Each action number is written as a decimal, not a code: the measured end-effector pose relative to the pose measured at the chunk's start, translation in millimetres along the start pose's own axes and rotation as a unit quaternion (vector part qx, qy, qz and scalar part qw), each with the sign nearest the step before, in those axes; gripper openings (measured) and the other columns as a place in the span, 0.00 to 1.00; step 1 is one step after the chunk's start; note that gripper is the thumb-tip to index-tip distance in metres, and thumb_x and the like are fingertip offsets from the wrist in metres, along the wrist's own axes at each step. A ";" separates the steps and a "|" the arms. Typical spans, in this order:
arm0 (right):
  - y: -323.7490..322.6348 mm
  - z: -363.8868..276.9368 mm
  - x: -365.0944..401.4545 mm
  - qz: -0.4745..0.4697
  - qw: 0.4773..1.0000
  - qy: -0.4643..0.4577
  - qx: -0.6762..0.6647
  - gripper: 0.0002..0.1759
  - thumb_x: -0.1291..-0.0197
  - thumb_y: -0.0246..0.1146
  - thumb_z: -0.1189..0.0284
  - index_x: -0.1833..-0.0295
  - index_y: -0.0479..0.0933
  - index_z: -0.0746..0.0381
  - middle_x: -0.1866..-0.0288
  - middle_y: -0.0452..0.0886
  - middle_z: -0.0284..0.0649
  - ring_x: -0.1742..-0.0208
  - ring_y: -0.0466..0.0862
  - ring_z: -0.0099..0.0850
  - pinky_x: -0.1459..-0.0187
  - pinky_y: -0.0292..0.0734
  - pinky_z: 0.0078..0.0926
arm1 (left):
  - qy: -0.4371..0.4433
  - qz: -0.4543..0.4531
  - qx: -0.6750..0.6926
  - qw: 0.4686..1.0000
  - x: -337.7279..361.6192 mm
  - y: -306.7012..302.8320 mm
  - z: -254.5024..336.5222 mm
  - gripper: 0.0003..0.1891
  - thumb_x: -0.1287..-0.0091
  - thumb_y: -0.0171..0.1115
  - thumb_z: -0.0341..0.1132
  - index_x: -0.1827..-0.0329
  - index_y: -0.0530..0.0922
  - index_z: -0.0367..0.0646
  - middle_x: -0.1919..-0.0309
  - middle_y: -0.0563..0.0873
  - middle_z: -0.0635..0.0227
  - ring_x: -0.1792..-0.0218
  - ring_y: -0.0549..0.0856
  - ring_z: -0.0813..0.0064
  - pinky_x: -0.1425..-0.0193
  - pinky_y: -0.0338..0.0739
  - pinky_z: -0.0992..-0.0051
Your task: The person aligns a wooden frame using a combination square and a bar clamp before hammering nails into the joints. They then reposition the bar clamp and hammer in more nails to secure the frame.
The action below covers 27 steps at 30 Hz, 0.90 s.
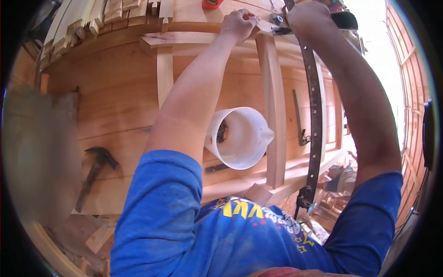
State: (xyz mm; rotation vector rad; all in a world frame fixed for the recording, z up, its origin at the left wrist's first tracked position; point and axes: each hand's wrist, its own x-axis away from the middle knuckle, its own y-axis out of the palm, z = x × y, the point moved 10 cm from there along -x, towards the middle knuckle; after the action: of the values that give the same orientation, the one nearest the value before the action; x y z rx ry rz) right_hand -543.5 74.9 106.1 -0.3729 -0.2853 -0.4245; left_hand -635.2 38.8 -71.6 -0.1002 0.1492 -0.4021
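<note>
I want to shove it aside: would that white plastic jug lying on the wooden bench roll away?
The white plastic jug lies on its side and is round, so it would probably roll, though its spout may stop it. It likely feels light: thin walls, only a small dark thing inside.

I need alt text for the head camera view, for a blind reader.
A person in a blue shirt reaches over a workbench: the left hand grips a wooden frame, the right hand the top of a long metal clamp. A white jug and a hammer are nearby.
</note>
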 end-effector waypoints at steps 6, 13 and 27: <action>-16.4 32.1 18.8 0.030 0.995 0.005 -0.096 0.13 0.34 0.68 0.67 0.48 0.91 0.57 0.52 0.93 0.42 0.50 0.93 0.42 0.54 0.88 0.42 | 0.021 -0.006 -0.014 1.000 -1.4 0.9 -1.1 0.23 0.30 0.69 0.53 0.45 0.89 0.44 0.52 0.93 0.59 0.50 0.92 0.61 0.42 0.84 0.65; -17.4 41.6 -12.3 0.069 0.994 -0.019 -0.085 0.14 0.41 0.70 0.69 0.51 0.92 0.59 0.57 0.93 0.43 0.54 0.93 0.43 0.56 0.88 0.43 | 0.030 -0.008 -0.016 0.999 -4.2 1.7 3.1 0.21 0.27 0.69 0.50 0.45 0.88 0.41 0.53 0.94 0.59 0.51 0.91 0.68 0.43 0.83 0.68; -13.8 55.0 -17.8 0.061 0.996 -0.048 -0.038 0.18 0.45 0.75 0.64 0.50 0.91 0.59 0.60 0.93 0.41 0.55 0.93 0.41 0.56 0.88 0.41 | 0.180 -0.141 -0.179 0.957 29.5 60.0 145.9 0.22 0.34 0.72 0.50 0.40 0.87 0.54 0.46 0.93 0.60 0.44 0.91 0.58 0.36 0.83 0.63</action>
State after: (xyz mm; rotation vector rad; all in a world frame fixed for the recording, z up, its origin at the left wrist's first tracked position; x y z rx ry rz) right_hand -575.7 91.8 153.1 -0.4843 -0.3386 -0.2979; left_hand -561.5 91.8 60.7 -0.4100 0.5739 -0.6741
